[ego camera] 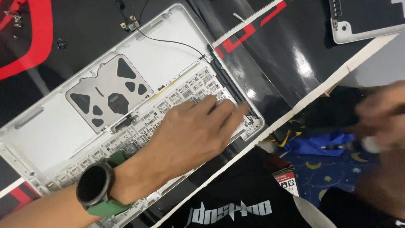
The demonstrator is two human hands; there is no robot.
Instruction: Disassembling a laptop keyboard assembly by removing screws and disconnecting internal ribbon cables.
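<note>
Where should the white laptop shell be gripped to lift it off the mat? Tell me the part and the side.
Probably the shell's long bare edge beyond the trackpad plate, reached from the far side. That strip is flat, free of parts, and clear of the left hand pressing the keyboard frame. Avoid the thin black cable crossing it. The right hand is blurred, off the shell.

A second grey panel (367,19) lies at the black-and-red tabletop's (270,63) far corner, with what seems crumpled blue cloth (316,143) below.
</note>
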